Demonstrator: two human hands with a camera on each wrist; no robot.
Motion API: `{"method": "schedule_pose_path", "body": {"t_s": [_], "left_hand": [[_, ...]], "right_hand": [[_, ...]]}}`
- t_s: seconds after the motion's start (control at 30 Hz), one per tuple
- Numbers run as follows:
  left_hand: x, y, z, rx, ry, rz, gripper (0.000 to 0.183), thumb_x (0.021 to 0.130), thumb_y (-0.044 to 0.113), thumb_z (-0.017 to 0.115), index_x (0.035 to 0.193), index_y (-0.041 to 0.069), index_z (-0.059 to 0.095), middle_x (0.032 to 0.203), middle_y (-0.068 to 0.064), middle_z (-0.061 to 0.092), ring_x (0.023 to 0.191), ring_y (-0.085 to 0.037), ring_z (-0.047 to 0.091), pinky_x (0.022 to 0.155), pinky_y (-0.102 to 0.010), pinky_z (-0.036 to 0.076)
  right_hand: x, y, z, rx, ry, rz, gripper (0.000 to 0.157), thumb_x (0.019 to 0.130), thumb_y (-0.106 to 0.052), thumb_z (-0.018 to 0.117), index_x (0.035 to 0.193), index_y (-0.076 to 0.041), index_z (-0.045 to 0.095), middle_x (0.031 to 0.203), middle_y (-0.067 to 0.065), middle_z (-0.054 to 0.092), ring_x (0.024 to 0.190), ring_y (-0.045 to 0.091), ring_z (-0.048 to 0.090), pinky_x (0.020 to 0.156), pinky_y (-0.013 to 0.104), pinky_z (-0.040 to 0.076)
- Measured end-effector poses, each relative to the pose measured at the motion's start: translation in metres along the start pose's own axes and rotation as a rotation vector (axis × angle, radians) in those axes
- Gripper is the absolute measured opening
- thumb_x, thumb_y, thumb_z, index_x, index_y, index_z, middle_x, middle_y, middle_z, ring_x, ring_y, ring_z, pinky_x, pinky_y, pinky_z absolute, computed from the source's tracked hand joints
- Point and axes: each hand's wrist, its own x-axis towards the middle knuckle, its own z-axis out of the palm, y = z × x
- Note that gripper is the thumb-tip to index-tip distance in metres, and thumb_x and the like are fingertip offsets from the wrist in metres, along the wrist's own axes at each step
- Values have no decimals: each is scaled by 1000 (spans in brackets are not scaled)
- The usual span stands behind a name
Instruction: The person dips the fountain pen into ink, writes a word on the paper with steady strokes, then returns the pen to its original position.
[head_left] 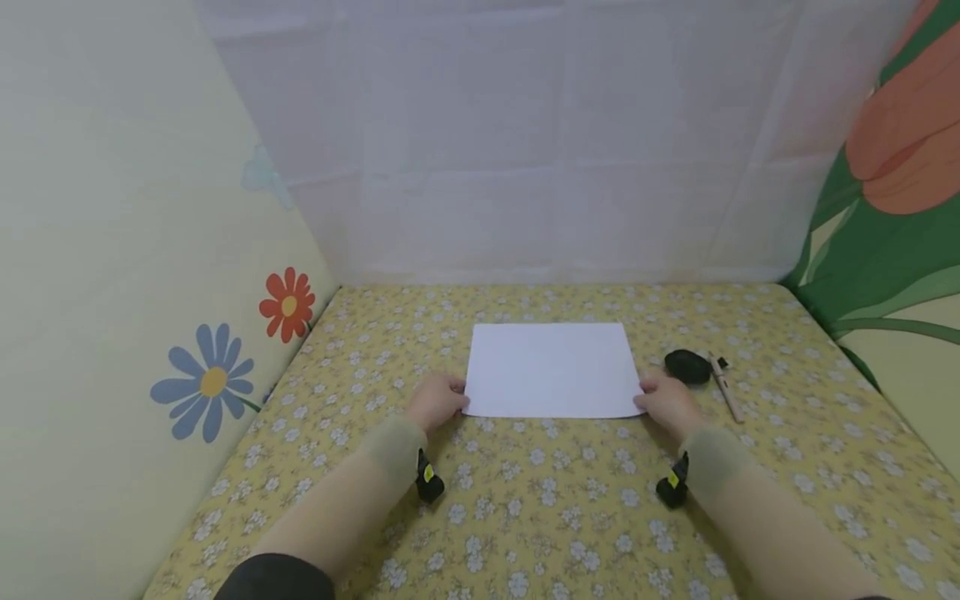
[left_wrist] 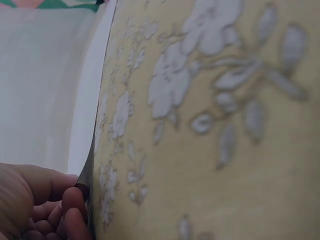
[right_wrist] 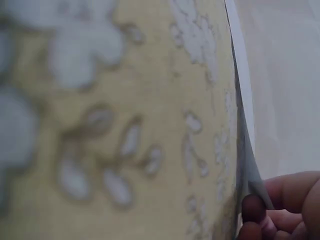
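Note:
A blank white sheet of paper (head_left: 553, 370) lies on the flowered tablecloth, its long side facing me. My left hand (head_left: 438, 402) pinches its near left corner between thumb and fingers. At the near right corner my right hand (head_left: 670, 403) pinches it the same way. In the left wrist view, the thumb sits on top of the paper (left_wrist: 89, 117) and the fingertips are under its edge, with that corner bent up a little. The right wrist view shows the paper's corner (right_wrist: 254, 175) lifted off the cloth between thumb and fingers.
Just beyond my right hand sits a dark, rounded object (head_left: 687, 367). Beside it lies a slim pinkish pen (head_left: 726, 388) with a black piece near its far end. The yellow flowered tablecloth (head_left: 547, 508) reaches a white hanging sheet (head_left: 555, 150) at the back.

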Motion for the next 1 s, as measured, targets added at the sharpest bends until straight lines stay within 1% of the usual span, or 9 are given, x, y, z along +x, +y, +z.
{"method": "schedule_pose_path", "body": {"t_s": [0.1,0.23,0.3,0.43,0.53,0.63,0.7,0.83,1.0], "left_hand": [[-4,-2,3,75,-6,39,41,89,11,64,129,4,61,104,-8,65,70,-18,55,61,-30,45],[-9,-4,5,148,-33,103,9,89,11,62,87,3,65,84,-7,60,65,-19,50,57,-30,41],[-12,-2,4,156,-52,120,18,89,11,62,74,4,55,75,-7,54,60,-19,47,54,-30,38],[-19,1,5,149,-73,90,9,90,12,63,89,4,67,90,-10,61,69,-20,51,61,-32,42],[-25,3,6,181,-67,90,17,89,12,63,103,4,69,102,-10,63,77,-20,52,68,-33,43],[-28,3,7,217,-63,118,9,89,11,62,82,5,62,85,-8,57,72,-20,50,63,-32,40],[-29,3,7,214,-62,126,20,89,10,62,72,8,51,73,-5,49,66,-19,47,58,-31,38],[-33,2,7,203,-67,147,28,89,8,61,67,11,44,67,-2,43,59,-17,43,54,-29,35],[-37,2,7,198,-79,138,29,90,9,61,67,11,44,64,-2,45,57,-16,43,53,-28,36]], "right_hand": [[-4,3,-2,-36,-13,-15,49,95,-15,55,137,10,45,141,31,41,128,48,37,106,56,31],[-9,6,-4,-76,-23,-35,49,95,-15,55,136,11,46,141,31,41,129,48,37,106,56,30],[-12,8,-4,-86,-27,-43,48,95,-14,55,135,12,46,141,31,41,129,48,37,106,56,31],[-18,9,-5,-88,-42,-55,48,96,-13,56,134,14,45,139,33,42,127,49,39,103,57,34],[-21,10,-5,-97,-53,-52,48,96,-13,56,134,13,45,139,33,41,127,50,39,102,58,36],[-24,11,-4,-119,-56,-54,48,95,-14,57,133,13,46,139,33,42,126,49,40,102,58,36],[-25,12,-3,-121,-57,-54,48,95,-14,57,133,13,47,138,33,43,125,48,42,101,58,36],[-29,13,-3,-128,-50,-67,46,94,-12,58,131,14,49,136,34,44,118,43,49,99,57,39],[-35,13,-3,-100,-49,-56,38,94,-10,59,124,11,56,127,31,53,90,30,59,82,46,49]]}}
